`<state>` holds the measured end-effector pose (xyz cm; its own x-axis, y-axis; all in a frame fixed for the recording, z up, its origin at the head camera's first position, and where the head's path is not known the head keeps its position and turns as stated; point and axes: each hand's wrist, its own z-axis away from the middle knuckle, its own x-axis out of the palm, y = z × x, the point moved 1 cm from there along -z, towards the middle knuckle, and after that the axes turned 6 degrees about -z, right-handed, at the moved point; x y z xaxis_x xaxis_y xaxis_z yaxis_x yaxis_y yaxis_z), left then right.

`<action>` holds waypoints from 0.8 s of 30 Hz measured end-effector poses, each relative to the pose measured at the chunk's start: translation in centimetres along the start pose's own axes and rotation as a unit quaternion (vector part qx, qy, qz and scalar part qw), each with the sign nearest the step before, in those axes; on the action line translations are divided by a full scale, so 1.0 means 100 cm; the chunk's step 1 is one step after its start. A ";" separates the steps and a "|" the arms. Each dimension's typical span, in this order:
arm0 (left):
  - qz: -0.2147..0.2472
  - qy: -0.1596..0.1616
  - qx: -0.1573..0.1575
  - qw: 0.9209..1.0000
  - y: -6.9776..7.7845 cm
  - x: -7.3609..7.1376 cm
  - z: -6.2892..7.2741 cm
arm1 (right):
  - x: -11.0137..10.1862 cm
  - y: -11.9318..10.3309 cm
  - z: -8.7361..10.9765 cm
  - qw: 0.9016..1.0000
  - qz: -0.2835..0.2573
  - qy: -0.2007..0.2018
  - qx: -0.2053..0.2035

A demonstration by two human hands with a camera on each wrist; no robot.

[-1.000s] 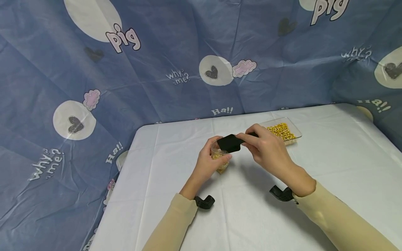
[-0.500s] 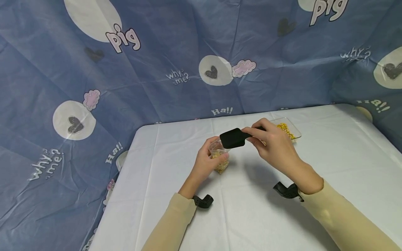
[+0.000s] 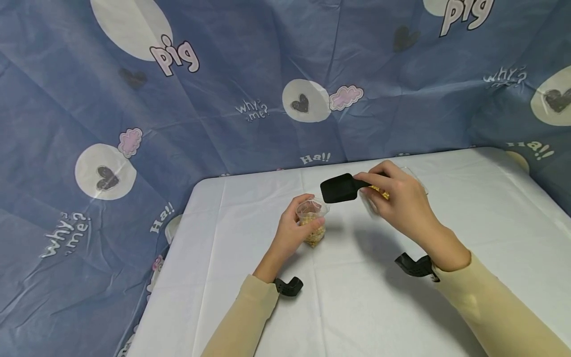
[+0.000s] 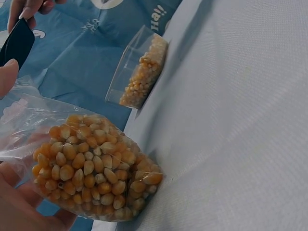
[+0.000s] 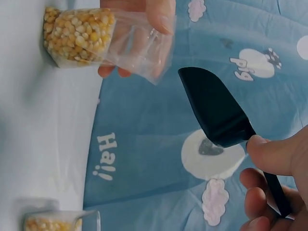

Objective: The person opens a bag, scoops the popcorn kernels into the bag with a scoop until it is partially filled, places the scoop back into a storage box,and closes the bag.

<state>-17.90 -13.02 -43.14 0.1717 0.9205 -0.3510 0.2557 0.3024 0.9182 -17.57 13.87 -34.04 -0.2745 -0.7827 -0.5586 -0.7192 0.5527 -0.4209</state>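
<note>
My left hand [image 3: 296,223] grips a clear plastic bag [image 3: 311,225] around its upper part, thumb on the near side. Corn kernels [image 4: 91,166] fill the lower part of the bag, which stands on the table with its mouth open. In my right hand [image 3: 399,198], the thumb and fingers pinch the handle of a black scoop [image 3: 339,188]. The scoop is held in the air to the right of the bag's mouth, apart from it. Behind my right hand, and partly hidden by it in the head view, is a clear tray [image 4: 139,72] of corn kernels.
A white cloth [image 3: 357,302] covers the table. Blue printed fabric [image 3: 214,89] hangs behind its far edge. Both wrists carry black camera mounts [image 3: 289,286].
My right hand has moved the scoop from over the bag's mouth up and to the right, now overlapping the tray. The left hand stays on the bag almost unmoved.
</note>
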 end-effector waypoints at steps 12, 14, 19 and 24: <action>0.007 -0.005 -0.004 1.000 0.000 0.000 0.000 | -0.019 0.012 -0.002 0.998 -0.010 -0.003 0.057; 0.006 -0.005 -0.005 1.000 0.000 0.000 0.000 | -0.022 0.014 -0.003 0.998 -0.007 -0.002 0.063; 0.004 -0.005 -0.004 1.000 0.001 0.000 0.000 | -0.027 0.018 -0.003 0.998 0.006 -0.001 0.068; -0.002 -0.004 -0.003 1.000 0.002 0.000 0.001 | -0.033 0.024 -0.003 0.997 0.021 -0.002 0.080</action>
<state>-17.78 -12.94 -42.98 0.1777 0.9178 -0.3551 0.2502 0.3069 0.9183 -18.59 17.66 -32.98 -0.2985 -0.7572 -0.5810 -0.5959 0.6233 -0.5063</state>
